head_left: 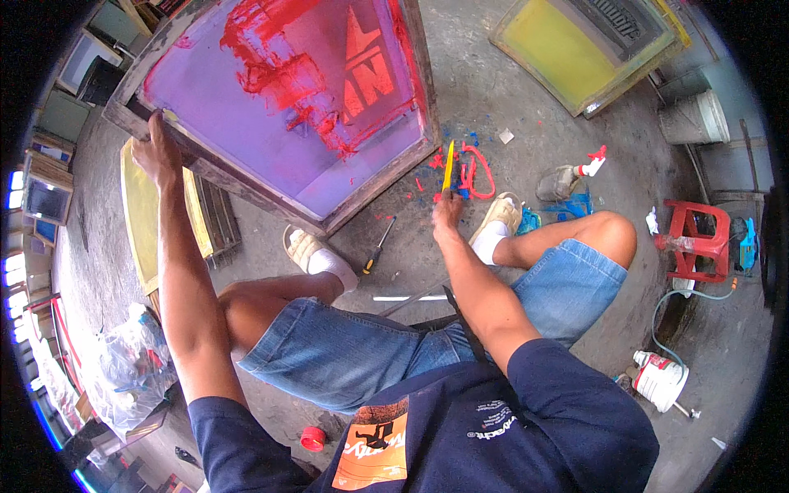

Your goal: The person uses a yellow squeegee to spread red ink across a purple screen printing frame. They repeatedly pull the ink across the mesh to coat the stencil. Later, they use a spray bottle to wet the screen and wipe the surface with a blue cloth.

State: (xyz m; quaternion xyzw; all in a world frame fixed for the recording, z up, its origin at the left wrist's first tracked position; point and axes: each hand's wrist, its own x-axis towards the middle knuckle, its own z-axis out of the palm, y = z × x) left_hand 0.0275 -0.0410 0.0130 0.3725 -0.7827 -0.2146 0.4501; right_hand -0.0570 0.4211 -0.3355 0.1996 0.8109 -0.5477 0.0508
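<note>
I see two bare hands held well apart, the left hand [159,154] clamped on the near-left edge of a purple, red-smeared framed screen [283,107] ahead of the bent knees, the right hand [448,211] closed around a slim yellow tool [449,167] above the grey floor [464,86].

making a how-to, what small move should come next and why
Probably bring the yellow tool in the right hand to the red residue: thick patches cling to the purple screen, the left hand holds the screen's frame, and the tool is clear of it.
</note>
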